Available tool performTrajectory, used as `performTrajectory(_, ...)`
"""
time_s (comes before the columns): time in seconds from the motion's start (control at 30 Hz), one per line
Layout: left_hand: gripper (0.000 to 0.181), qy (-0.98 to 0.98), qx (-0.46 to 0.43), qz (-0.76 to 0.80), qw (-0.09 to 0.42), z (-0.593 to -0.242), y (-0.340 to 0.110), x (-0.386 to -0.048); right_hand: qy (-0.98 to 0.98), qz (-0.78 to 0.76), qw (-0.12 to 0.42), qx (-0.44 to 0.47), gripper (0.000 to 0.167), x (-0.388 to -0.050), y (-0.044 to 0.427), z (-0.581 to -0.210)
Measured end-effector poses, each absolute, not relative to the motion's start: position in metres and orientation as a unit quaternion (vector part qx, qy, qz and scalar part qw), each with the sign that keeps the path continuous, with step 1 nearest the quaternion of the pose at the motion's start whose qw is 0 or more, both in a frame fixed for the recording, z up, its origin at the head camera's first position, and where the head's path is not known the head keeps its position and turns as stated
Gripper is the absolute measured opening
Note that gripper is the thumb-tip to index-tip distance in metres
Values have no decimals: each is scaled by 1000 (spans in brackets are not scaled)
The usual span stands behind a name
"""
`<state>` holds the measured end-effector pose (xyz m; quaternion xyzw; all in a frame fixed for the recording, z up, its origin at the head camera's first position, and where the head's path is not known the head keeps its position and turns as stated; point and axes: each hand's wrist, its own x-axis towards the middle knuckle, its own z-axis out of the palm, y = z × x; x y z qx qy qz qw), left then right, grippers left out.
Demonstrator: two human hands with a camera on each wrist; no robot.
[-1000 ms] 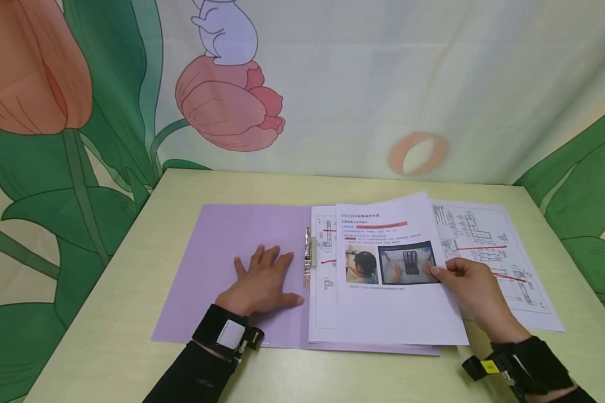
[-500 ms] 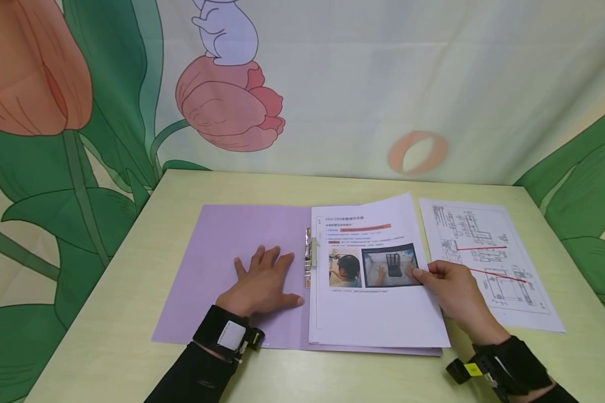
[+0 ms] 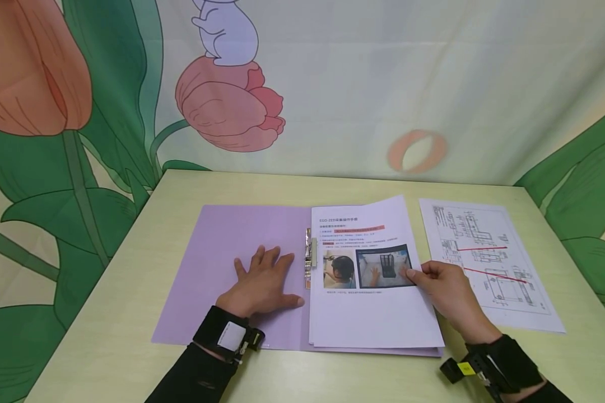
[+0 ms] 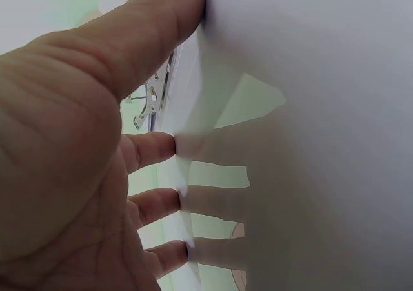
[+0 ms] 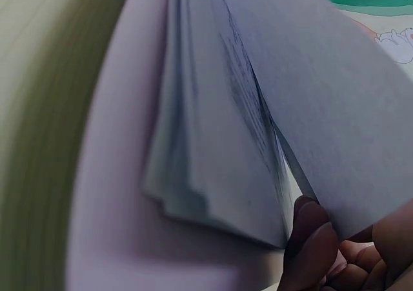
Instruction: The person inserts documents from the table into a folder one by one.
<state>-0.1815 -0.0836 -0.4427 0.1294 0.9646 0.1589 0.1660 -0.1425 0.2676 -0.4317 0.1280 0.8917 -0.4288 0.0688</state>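
Note:
A purple folder (image 3: pixel 217 235) lies spread on the table, with a metal clip (image 3: pixel 310 257) along its fold. My left hand (image 3: pixel 262 282) rests with spread fingers on the folder's left cover; its fingertips touch the glossy surface in the left wrist view. Between thumb and fingers, my right hand (image 3: pixel 446 291) pinches the right edge of a printed sheet (image 3: pixel 363 319) bearing two photos and red-marked lines. That sheet sits over the paper stack on the folder's right side. In the right wrist view its held edge is lifted away from the stacked pages (image 5: pixel 213 142) beneath.
A loose sheet of technical drawings (image 3: pixel 524 302) with red lines lies on the table (image 3: pixel 363 375) to the right of the folder, partly behind my right hand. A curtain (image 3: pixel 343 101) printed with tulips and a rabbit hangs behind the table.
My right hand has carried the photo sheet leftward, over the folder's right-hand stack. The loose drawing sheet's left side is now uncovered. My left hand has stayed in place.

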Motion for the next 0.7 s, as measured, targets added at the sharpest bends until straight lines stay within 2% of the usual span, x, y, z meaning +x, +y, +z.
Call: performTrajectory(0.7,96,963,129,164,168,-442,-84,-181,905,-397,55,142,36,-143,263,-430)
